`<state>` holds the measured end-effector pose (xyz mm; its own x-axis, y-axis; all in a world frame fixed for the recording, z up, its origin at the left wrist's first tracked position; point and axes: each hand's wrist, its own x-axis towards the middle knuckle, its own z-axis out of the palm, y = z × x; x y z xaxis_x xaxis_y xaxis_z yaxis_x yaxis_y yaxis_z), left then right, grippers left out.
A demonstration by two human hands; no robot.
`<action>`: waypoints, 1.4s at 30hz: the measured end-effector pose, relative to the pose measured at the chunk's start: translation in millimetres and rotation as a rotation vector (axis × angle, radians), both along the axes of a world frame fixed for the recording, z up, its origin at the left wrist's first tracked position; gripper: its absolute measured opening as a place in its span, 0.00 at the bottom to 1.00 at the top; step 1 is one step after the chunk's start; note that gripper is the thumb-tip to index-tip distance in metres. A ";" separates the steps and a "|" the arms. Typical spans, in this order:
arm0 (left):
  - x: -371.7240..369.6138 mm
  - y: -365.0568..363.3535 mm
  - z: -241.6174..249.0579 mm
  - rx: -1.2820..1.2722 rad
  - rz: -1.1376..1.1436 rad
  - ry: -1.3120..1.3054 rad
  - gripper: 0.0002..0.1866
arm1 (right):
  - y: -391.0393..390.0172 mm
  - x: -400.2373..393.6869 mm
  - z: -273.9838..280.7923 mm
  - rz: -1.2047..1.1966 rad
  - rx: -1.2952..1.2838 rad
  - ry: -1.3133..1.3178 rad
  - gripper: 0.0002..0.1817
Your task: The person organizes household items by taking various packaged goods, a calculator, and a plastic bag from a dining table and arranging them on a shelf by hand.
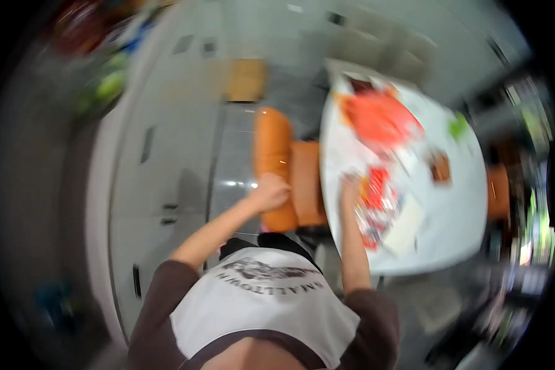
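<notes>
1. Blur smears the whole view, so fine detail is hard to call.
2. Left hand [270, 191] sits on the top of the orange chair [274, 154], fingers curled over its backrest. It looks like a closed grip, though the blur hides how tight.
3. Right hand [349, 185] lies at the near edge of the white worktop [456, 216], touching a heap of red and multicoloured packets [376, 191]. I cannot tell whether it is flat on them or pinching one.
4. The chair stands just beside the worktop, its seat [306, 182] tucked against the edge, between the two arms.
5. Further along the worktop lie a large orange sheet [382, 120], a white paper [406, 225] near the packets, a small brown thing [439, 166] and a green scrap [457, 126], all apart from the hands.
6. My read: the chair is what the left hand is working, with the right bracing on the worktop.
7. To do it well, I'd say grip the backrest at its middle and move it straight along the floor [166, 154], so the seat doesn't knock the edge.
8. Keep the right hand's weight on bare worktop, not on the packets, which look loose and likely to slide.
</notes>
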<state>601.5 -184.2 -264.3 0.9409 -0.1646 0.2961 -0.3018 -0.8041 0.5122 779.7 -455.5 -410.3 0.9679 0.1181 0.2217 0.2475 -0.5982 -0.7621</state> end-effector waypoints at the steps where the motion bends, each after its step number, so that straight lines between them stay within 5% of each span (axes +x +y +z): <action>1: 1.3 -3.5 -4.6 -0.020 0.075 0.039 0.10 | 8.9 -4.3 13.6 0.074 -0.069 -0.197 0.10; 4: -7.1 4.2 -4.6 -0.336 0.114 -0.078 0.28 | 93.5 -62.1 148.4 0.049 0.341 0.276 0.12; 6: -26.5 6.4 22.5 -0.409 0.129 -0.311 0.32 | 134.5 -102.0 193.9 0.339 0.390 0.271 0.12; 8: -63.1 11.2 59.6 -0.511 0.197 -0.106 0.30 | 172.1 -154.2 225.9 0.603 0.341 0.225 0.17; 13: -183.1 48.9 104.5 -0.672 0.739 -0.236 0.25 | 251.1 -244.1 269.8 1.277 0.438 0.384 0.29; 16: -277.2 68.3 104.5 -0.607 1.393 -0.540 0.23 | 280.5 -274.5 279.1 1.652 0.185 0.256 0.28; 17: -317.7 79.2 101.6 -0.582 1.526 -0.849 0.23 | 287.3 -282.9 278.0 1.751 0.071 0.142 0.26; 18: -365.7 83.7 106.8 -0.445 1.785 -0.713 0.27 | 290.6 -290.0 278.8 1.787 0.042 0.203 0.23; 19: -401.5 88.0 120.8 -0.465 1.846 -0.906 0.25 | 292.6 -294.6 275.5 1.805 0.022 0.243 0.22; 21: -483.2 96.1 126.8 0.100 2.220 -0.585 0.19 | 295.4 -303.4 268.4 1.833 0.000 0.316 0.21; 23: -548.9 116.3 113.6 -0.198 2.261 -0.734 0.17 | 296.6 -308.5 266.5 1.855 0.006 0.387 0.20; 24: -566.9 124.4 108.8 -0.076 2.214 -0.878 0.16 | 296.7 -311.0 265.8 1.852 0.005 0.379 0.20; 26: -599.5 139.7 111.6 -0.038 2.347 -0.678 0.16 | 297.5 -310.8 267.2 1.842 0.002 0.365 0.19; 33: -598.8 158.6 116.8 0.268 2.594 -0.567 0.17 | 294.9 -282.3 247.3 1.672 0.029 0.478 0.16; 35: -603.3 162.6 113.1 0.144 2.633 -0.654 0.19 | 291.0 -275.0 242.0 1.624 0.022 0.518 0.16; 38: -623.0 167.7 94.6 0.523 2.616 -0.426 0.16 | 282.6 -258.5 230.6 1.551 0.034 0.548 0.16; 40: -581.3 156.4 135.5 0.300 2.775 -0.218 0.12 | 277.5 -255.9 237.8 1.530 0.038 0.543 0.17; 41: -601.0 155.7 118.6 0.332 2.647 -0.234 0.14 | 272.0 -255.6 254.9 1.469 0.046 0.751 0.18; 42: -577.6 146.1 137.7 0.339 2.656 -0.143 0.16 | 269.1 -249.9 254.2 1.504 0.005 0.643 0.18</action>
